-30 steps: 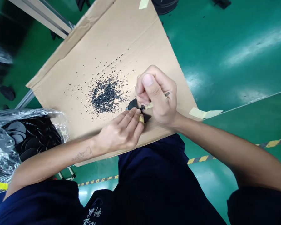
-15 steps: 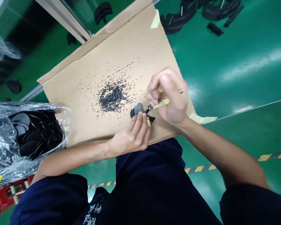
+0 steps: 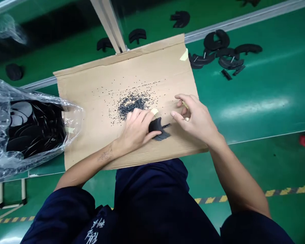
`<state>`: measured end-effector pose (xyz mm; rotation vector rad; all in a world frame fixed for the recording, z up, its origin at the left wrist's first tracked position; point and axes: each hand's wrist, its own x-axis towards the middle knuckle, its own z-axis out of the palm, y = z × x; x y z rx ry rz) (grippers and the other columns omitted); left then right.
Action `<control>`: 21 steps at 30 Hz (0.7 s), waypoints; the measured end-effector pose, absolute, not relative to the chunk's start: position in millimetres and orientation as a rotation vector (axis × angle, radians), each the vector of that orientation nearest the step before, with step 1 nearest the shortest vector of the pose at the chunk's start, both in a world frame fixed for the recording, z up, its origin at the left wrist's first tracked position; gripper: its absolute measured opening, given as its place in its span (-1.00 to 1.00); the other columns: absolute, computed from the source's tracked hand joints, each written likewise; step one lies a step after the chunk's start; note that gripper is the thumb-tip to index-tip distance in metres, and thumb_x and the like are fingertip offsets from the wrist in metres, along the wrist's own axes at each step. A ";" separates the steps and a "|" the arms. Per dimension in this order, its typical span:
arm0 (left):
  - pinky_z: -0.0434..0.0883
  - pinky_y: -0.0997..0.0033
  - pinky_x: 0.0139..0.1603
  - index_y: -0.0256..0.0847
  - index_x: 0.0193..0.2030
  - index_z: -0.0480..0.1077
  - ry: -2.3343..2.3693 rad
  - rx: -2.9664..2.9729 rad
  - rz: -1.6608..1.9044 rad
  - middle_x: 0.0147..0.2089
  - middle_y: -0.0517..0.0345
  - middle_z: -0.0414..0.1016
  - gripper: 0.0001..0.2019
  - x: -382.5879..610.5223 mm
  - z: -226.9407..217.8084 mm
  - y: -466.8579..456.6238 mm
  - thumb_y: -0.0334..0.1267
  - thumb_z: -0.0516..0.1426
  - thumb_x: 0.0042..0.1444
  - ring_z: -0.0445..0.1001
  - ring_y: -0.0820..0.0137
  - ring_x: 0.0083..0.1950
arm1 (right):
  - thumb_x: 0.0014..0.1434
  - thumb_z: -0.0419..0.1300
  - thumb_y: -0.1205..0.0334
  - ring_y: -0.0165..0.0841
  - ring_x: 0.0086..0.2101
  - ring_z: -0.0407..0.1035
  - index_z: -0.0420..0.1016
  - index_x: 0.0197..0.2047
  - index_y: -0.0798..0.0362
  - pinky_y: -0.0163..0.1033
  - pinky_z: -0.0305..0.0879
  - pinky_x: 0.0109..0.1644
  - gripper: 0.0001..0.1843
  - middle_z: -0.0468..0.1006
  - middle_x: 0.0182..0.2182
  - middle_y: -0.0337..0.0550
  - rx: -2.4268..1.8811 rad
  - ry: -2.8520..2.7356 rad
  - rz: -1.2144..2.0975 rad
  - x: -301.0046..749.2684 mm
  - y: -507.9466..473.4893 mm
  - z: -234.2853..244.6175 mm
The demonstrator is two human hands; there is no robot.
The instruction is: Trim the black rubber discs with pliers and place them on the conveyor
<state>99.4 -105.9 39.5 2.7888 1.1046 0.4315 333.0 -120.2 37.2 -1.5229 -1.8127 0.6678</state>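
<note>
My left hand (image 3: pixel 136 128) is closed on a small black curved part (image 3: pixel 159 131), pressing it onto the cardboard sheet (image 3: pixel 91 88). A thin dark pin sticks out of the part toward my right hand (image 3: pixel 195 118). That hand hovers just to the right of the part with its fingers loosely curled. Bits of a small tool with tape-wrapped handles (image 3: pixel 185 117) show inside the palm. A pile of tiny black trimmings (image 3: pixel 132 101) lies on the cardboard just beyond my left hand.
A clear plastic bag (image 3: pixel 27 128) full of black parts lies at the left. Several loose black curved parts (image 3: pixel 218 54) lie on the green surface at the back right. An aluminium rail (image 3: pixel 109 20) runs off from behind the cardboard. My dark-trousered legs fill the bottom.
My right hand has drawn the tool's tip off the part and loosened its grip. My left hand has turned the part and shifted over it. The view has tilted up, which shows more of the table.
</note>
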 end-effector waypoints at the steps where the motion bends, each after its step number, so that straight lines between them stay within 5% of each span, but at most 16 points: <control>1: 0.33 0.20 -0.13 -0.34 0.21 0.30 1.107 2.752 0.368 0.03 -0.15 0.54 -0.43 101.2 39.2 -103.1 0.02 0.25 0.23 0.41 0.13 -0.04 | 0.22 0.19 0.16 -0.29 -0.35 0.36 0.40 0.14 0.05 -0.08 0.40 -0.14 -0.58 0.52 -0.12 -0.03 -1.541 -1.844 0.630 332.4 -119.8 35.6; 6: 0.35 0.20 -0.04 -0.31 0.15 0.35 1.004 2.652 0.256 0.04 -0.08 0.52 -0.57 109.7 41.4 -99.1 -0.06 0.22 0.29 0.40 0.14 0.03 | 0.27 0.13 0.18 -0.11 -0.21 0.49 0.39 0.21 -0.01 0.01 0.44 -0.07 -0.56 0.57 -0.10 0.07 -1.525 -1.948 0.483 331.2 -114.9 32.2; 9: 0.38 0.20 0.00 -0.29 0.17 0.37 0.970 2.692 0.270 0.11 -0.09 0.49 -0.52 103.6 46.4 -92.4 0.04 0.18 0.29 0.42 0.16 0.05 | 0.30 0.13 -0.03 -0.01 -0.13 0.49 0.41 0.21 -0.11 0.02 0.44 -0.07 -0.55 0.60 -0.11 0.15 -1.541 -2.064 0.238 331.9 -105.2 28.4; 13: 0.38 0.27 0.02 -0.22 0.07 0.45 1.051 2.719 0.182 -0.01 0.01 0.55 -0.61 60.0 67.0 -78.1 0.03 0.01 0.41 0.47 0.26 -0.01 | 0.34 -0.11 -0.29 0.18 -0.01 0.42 0.32 0.30 0.12 0.18 0.41 -0.04 -0.25 0.53 0.02 0.29 -1.571 -2.261 -0.061 337.0 -85.5 17.6; 17: 0.37 0.31 0.02 -0.18 -0.22 0.51 1.762 2.574 -0.127 -0.18 0.09 0.59 -0.67 -18.3 102.4 -68.4 -0.10 -0.01 0.43 0.50 0.31 -0.11 | 0.31 -0.23 -0.39 0.13 -0.15 0.43 0.47 0.09 0.07 0.05 0.34 -0.30 -0.21 0.49 0.07 0.26 -1.467 -2.332 -0.250 353.6 -63.4 0.0; 21: 0.36 0.06 -0.05 -0.42 -0.19 0.48 2.433 2.294 -0.141 -0.11 -0.35 0.53 -0.75 -91.9 119.6 -55.3 -0.33 0.01 0.34 0.48 -0.05 0.01 | 0.30 -0.14 -0.31 0.10 -0.14 0.43 0.48 0.09 0.01 0.01 0.29 -0.32 -0.33 0.46 0.12 0.21 -1.440 -2.396 -0.280 365.9 -48.8 -12.8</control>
